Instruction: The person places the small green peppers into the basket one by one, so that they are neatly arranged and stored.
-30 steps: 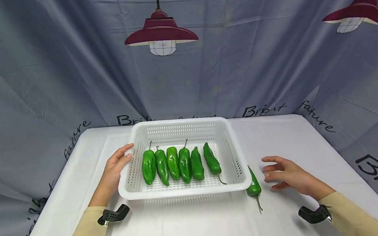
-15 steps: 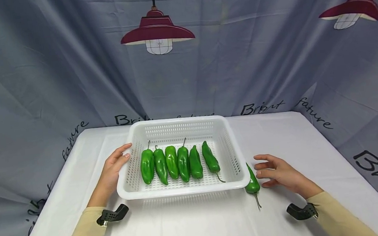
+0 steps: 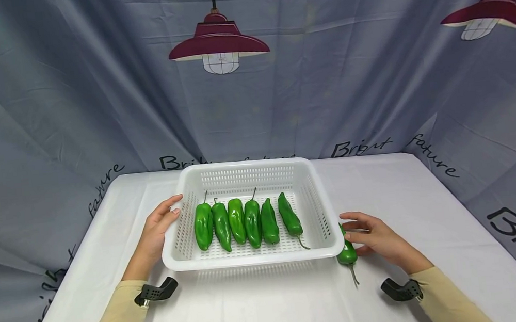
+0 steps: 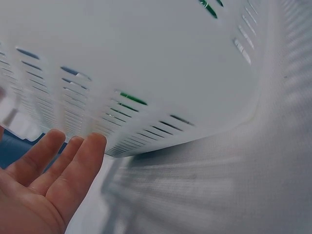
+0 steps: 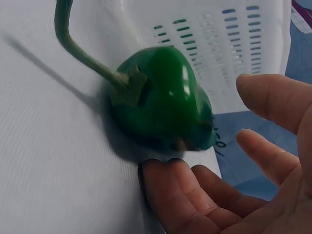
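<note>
In the head view, several glossy green peppers [image 3: 253, 224] lie in a row inside a white perforated plastic basket [image 3: 249, 260]. My left hand [image 3: 155, 232] rests at the basket's left side; in the left wrist view its fingers [image 4: 80, 170] extend fairly straight toward the outer wall. Another green pepper [image 3: 347, 252] lies on the table just outside the basket's right end, its stem toward me and its far tip hidden. My right hand [image 3: 375, 238] is spread around that pepper's right side. In the right wrist view, fingertips come right beside the pepper [image 5: 161, 97], the thumb apart from it.
A white cloth covers the table [image 3: 263, 311]. Behind it hangs a grey-blue curtain [image 3: 303, 94] printed with red lamps and lettering. Black wrist cameras [image 3: 156, 291] sit on both forearms.
My right hand has moved left, from beside the loose pepper to right at it. My left hand, the basket and the peppers stay where they were.
</note>
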### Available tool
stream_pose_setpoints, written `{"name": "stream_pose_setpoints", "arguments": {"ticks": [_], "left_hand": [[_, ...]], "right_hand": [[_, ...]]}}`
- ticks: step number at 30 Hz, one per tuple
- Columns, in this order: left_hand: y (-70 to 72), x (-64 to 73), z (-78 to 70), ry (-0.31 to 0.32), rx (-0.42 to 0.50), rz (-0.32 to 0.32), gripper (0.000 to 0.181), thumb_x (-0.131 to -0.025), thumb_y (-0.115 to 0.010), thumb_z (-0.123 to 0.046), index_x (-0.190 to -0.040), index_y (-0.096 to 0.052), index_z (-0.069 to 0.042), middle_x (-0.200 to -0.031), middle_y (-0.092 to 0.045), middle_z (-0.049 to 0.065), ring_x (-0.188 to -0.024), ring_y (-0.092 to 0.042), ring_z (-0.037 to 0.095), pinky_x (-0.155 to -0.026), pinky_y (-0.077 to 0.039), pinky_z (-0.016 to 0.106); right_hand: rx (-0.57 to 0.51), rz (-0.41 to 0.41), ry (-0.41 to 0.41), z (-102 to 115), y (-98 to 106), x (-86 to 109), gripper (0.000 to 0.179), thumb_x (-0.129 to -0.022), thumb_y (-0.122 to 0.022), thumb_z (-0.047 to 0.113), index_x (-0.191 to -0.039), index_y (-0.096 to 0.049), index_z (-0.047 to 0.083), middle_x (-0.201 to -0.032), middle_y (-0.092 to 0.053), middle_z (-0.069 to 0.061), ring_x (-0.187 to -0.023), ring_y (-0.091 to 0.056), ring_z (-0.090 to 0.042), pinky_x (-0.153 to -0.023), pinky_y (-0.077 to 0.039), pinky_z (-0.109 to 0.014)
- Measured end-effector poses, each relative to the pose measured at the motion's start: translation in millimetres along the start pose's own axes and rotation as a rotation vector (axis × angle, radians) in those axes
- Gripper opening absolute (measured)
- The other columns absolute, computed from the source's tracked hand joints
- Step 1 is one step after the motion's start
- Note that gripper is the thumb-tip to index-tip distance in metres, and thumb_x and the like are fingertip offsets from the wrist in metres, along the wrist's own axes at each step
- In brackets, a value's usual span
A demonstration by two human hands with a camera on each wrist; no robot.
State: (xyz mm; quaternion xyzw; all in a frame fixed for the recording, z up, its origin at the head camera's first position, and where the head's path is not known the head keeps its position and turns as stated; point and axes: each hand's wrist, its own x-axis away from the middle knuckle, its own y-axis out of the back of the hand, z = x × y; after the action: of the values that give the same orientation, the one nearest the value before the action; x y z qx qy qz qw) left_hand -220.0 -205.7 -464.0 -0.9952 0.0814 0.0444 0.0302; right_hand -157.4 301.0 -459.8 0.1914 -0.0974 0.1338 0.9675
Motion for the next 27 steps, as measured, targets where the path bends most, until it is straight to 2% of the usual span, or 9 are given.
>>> {"name": "stream_pose_setpoints", "arguments": {"ticks": [8, 15, 18, 21, 24, 27], "left_hand": [[0.5, 0.2, -0.1, -0.011, 0.002, 0.002, 0.037, -0.103, -0.049, -0.024, -0.139, -0.05, -0.016, -0.121, -0.051, -0.003, -0.099, -0.065, 0.007, -0.08, -0.06, 0.026], [-0.8, 0.1, -0.2, -0.015, -0.034, 0.006, 0.042, -0.103, -0.047, -0.026, -0.142, -0.045, -0.012, -0.13, -0.049, -0.004, -0.103, -0.065, 0.006, -0.082, -0.06, 0.025], [-1.3, 0.2, -0.3, -0.022, -0.031, 0.003, 0.042, -0.104, -0.047, -0.025, -0.142, -0.044, -0.009, -0.127, -0.051, -0.004, -0.102, -0.065, 0.006, -0.082, -0.06, 0.025], [-1.6, 0.2, -0.6, -0.029, -0.024, 0.004, 0.042, -0.104, -0.047, -0.024, -0.142, -0.044, -0.008, -0.123, -0.052, -0.004, -0.101, -0.066, 0.007, -0.081, -0.06, 0.026], [-1.5, 0.2, -0.7, -0.027, -0.023, 0.001, 0.041, -0.104, -0.047, -0.024, -0.142, -0.044, -0.009, -0.122, -0.053, -0.005, -0.101, -0.066, 0.007, -0.08, -0.06, 0.026], [-1.3, 0.2, -0.3, -0.021, -0.028, -0.001, 0.041, -0.104, -0.047, -0.024, -0.142, -0.044, -0.009, -0.122, -0.052, -0.006, -0.101, -0.066, 0.007, -0.081, -0.06, 0.026]], "right_hand": [[0.075, -0.015, 0.018, 2, -9, -7.0, 0.062, -0.089, -0.071, 0.022, -0.143, -0.045, 0.008, -0.142, -0.044, -0.029, -0.11, -0.06, -0.031, -0.066, -0.059, -0.035], [0.131, -0.038, 0.06, 5, -17, -13.2, 0.059, -0.084, -0.075, 0.016, -0.136, -0.051, 0.002, -0.132, -0.053, -0.028, -0.087, -0.062, -0.019, -0.054, -0.049, -0.027], [0.173, -0.065, 0.063, 7, -19, -14.2, 0.052, -0.082, -0.077, 0.016, -0.128, -0.057, 0.002, -0.127, -0.058, -0.025, -0.084, -0.061, -0.019, -0.057, -0.049, -0.026], [0.204, -0.082, 0.045, 8, -20, -14.8, 0.046, -0.083, -0.076, 0.018, -0.124, -0.061, 0.004, -0.126, -0.06, -0.021, -0.091, -0.064, -0.021, -0.065, -0.051, -0.027], [0.2, -0.08, -0.001, 9, -20, -14.9, 0.045, -0.084, -0.075, 0.02, -0.124, -0.062, 0.005, -0.126, -0.062, -0.018, -0.097, -0.064, -0.021, -0.068, -0.053, -0.029], [0.173, -0.078, -0.05, 11, -18, -14.6, 0.047, -0.086, -0.074, 0.019, -0.128, -0.06, 0.005, -0.126, -0.062, -0.018, -0.096, -0.063, -0.019, -0.065, -0.053, -0.031]]}}
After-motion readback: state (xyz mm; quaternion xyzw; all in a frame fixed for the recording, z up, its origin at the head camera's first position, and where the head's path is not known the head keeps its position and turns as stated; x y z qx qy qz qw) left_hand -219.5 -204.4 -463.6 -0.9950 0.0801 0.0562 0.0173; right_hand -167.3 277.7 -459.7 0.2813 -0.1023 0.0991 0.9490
